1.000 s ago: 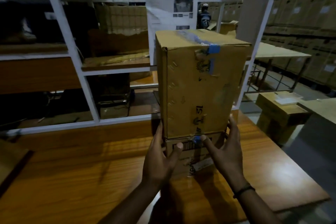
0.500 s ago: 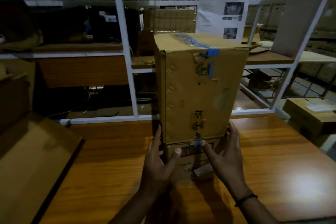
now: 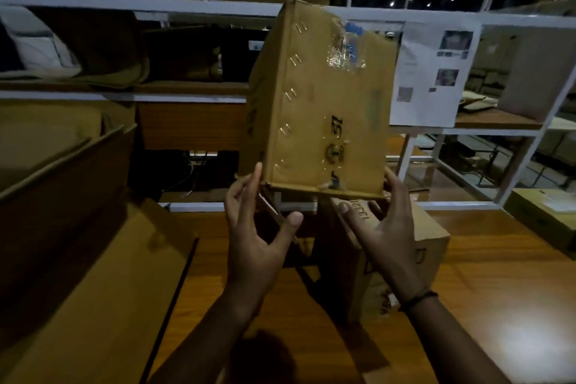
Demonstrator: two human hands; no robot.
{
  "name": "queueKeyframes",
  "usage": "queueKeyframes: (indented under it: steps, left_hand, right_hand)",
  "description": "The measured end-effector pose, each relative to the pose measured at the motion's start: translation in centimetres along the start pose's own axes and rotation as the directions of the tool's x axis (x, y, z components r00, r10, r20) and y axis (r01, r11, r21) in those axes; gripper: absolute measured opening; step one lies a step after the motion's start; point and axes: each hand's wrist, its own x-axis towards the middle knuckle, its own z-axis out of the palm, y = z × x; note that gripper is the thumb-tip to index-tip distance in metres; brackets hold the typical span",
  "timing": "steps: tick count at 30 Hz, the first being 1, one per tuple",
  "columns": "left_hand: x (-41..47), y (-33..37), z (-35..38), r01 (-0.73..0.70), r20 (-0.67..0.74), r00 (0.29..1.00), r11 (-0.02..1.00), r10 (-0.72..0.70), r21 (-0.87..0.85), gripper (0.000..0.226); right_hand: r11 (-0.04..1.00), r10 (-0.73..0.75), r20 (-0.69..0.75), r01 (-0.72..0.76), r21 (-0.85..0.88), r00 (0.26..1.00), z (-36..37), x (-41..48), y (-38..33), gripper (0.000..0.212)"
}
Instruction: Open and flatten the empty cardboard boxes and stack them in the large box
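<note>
Head view: a tall cardboard box (image 3: 324, 103) is held up in the air, tilted with its top leaning away and to the left, clear of the counter (image 3: 498, 290). It has a row of staples down its left edge and torn clear and blue tape near its top.

The left hand (image 3: 255, 227) is at the tall box's lower left corner. Its grip is spread, the forefinger straight against the side and the thumb apart. The right hand (image 3: 383, 227), with a dark band (image 3: 417, 298) at the wrist, is at the lower right corner, also spread, with fingers on the side and the thumb under the bottom edge.

Just below the tall box a second cardboard box (image 3: 414, 259) stands on the counter. Left of the tall box is a large box (image 3: 78, 259) with open flaps. Behind it runs a white shelf frame (image 3: 187, 6), and to its right hangs a printed sheet (image 3: 433, 72).
</note>
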Motion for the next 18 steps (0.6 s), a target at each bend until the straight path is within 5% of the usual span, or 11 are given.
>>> queueKeyframes:
  steps: [5,10,18]
  left_hand:
    - [1.2,0.4,-4.0,0.010,-0.056,0.998,0.997,-0.014,-0.078,0.082]
    - [1.2,-2.4,-6.9,0.143,-0.085,0.987,0.988,-0.138,0.053,0.075]
    - [2.4,-1.6,-7.6,0.219,-0.099,0.975,0.942,-0.200,0.255,0.092]
  right_hand:
    - [0.998,-0.042,0.008,0.041,0.040,0.999,4.0,-0.6,-1.7,0.074]
    - [0.993,-0.081,0.073,0.086,-0.081,0.994,6.3,-1.0,-2.8,0.062]
    - [0.991,-0.065,-0.003,0.065,-0.118,0.998,8.5,0.5,-4.6,0.073]
